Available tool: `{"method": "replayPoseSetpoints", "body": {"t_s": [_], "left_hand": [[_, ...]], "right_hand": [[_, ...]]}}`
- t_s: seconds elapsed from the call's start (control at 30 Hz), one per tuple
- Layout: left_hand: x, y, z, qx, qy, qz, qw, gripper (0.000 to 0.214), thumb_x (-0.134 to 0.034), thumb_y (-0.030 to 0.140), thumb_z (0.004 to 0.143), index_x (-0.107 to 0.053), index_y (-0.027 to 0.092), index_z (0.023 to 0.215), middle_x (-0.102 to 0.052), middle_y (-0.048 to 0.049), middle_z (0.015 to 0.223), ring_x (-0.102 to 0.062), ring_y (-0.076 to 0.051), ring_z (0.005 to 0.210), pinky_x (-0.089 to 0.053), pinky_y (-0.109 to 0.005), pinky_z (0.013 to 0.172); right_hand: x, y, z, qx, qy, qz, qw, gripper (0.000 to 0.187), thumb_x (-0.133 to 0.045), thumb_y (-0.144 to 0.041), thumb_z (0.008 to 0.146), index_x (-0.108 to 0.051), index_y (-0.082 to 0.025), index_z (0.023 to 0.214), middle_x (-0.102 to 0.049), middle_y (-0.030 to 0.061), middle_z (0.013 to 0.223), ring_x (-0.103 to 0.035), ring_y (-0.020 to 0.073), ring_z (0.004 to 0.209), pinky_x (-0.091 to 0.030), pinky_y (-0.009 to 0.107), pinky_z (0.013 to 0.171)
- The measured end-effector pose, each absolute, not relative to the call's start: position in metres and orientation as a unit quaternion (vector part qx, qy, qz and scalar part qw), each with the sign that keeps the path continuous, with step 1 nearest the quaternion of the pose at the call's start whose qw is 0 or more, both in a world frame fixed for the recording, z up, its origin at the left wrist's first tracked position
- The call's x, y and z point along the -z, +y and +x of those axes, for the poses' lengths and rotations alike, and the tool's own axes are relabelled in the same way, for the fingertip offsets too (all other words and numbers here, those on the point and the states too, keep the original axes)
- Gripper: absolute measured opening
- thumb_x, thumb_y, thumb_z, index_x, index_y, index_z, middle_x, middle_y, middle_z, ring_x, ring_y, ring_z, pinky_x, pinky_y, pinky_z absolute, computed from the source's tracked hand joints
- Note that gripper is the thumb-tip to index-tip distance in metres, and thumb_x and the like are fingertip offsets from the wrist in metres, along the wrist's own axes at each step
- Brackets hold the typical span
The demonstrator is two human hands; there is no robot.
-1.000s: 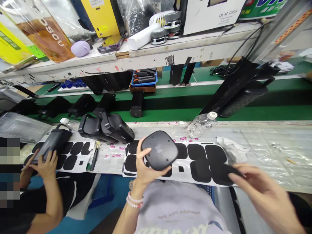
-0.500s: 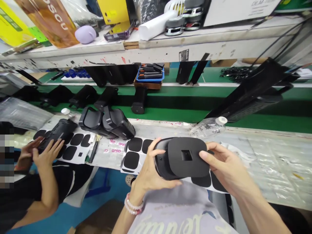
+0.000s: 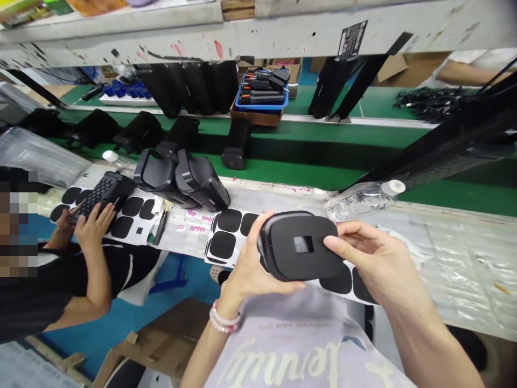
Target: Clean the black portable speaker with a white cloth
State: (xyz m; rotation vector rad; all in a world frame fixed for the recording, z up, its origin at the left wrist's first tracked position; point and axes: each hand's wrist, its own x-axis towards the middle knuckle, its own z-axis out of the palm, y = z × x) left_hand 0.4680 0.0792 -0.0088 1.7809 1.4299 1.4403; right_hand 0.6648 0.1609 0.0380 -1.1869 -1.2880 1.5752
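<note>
Across the whole view, a long pale bench, with shiny see-through plastic on the right part. Right behind it, a green strip with dark speakers on top, and up above, a white shelf with paint marks. Over on the left, a co-worker in dark clothes, both hands on a black speaker full of little holes. Near the middle of the bench, two black speakers with handles, close together and standing up. In front of them, a bit to the right, a white sheet with round-cornered black shapes. Farther right, a clear bottle with a white cap, lying tipped over. Low in the middle, just above the bench edge, a black case, held tight in the left hand. In front of the case and covering most of it, a thin black pad, pinched at its right edge by the right hand. Cannot tell if touching the case or just apart. In the pad, a small square hole, partly grey inside. On the left wrist, pink and white beads.
</note>
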Motion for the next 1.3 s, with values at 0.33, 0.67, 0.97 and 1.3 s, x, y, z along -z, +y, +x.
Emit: {"method": "replayPoseSetpoints", "body": {"t_s": [0.33, 0.67, 0.97, 1.3], "left_hand": [[0.007, 0.081, 0.465, -0.511, 0.543, 0.626, 0.228, 0.127, -0.088, 0.046, 0.053, -0.01, 0.031, 0.151, -0.036, -0.0128, 0.151, -0.041, -0.035, 0.136, -0.044, -0.049, 0.108], [0.002, 0.086, 0.463, -0.502, 0.551, 0.62, 0.245, 0.127, -0.087, 0.055, 0.049, -0.012, 0.034, 0.15, -0.034, -0.0123, 0.152, -0.041, -0.036, 0.136, -0.039, -0.053, 0.11], [0.002, 0.087, 0.463, -0.49, 0.554, 0.626, 0.247, 0.127, -0.086, 0.056, 0.05, -0.011, 0.036, 0.15, -0.034, -0.0117, 0.151, -0.043, -0.035, 0.134, -0.039, -0.054, 0.11], [-0.001, 0.09, 0.463, -0.474, 0.552, 0.646, 0.229, 0.125, -0.084, 0.059, 0.052, -0.009, 0.034, 0.15, -0.035, -0.015, 0.15, -0.044, -0.038, 0.133, -0.04, -0.059, 0.108]], "right_hand": [[-0.043, 0.159, 0.657, -0.578, -0.54, -0.48, 0.379, 0.032, -0.083, -0.045, 0.066, -0.064, -0.021, 0.073, -0.063, -0.0006, 0.061, -0.057, 0.0123, 0.05, -0.049, 0.021, 0.042], [-0.049, 0.161, 0.652, -0.591, -0.523, -0.484, 0.378, 0.028, -0.085, -0.04, 0.065, -0.065, -0.021, 0.072, -0.061, -0.0018, 0.059, -0.054, 0.0101, 0.049, -0.046, 0.018, 0.041], [-0.053, 0.159, 0.648, -0.588, -0.5, -0.501, 0.392, 0.029, -0.088, -0.038, 0.059, -0.066, -0.021, 0.069, -0.06, -0.003, 0.057, -0.051, 0.008, 0.048, -0.042, 0.015, 0.041], [-0.051, 0.158, 0.65, -0.572, -0.505, -0.516, 0.389, 0.03, -0.086, -0.041, 0.061, -0.066, -0.021, 0.07, -0.059, -0.002, 0.057, -0.049, 0.0095, 0.046, -0.041, 0.019, 0.04]]}}
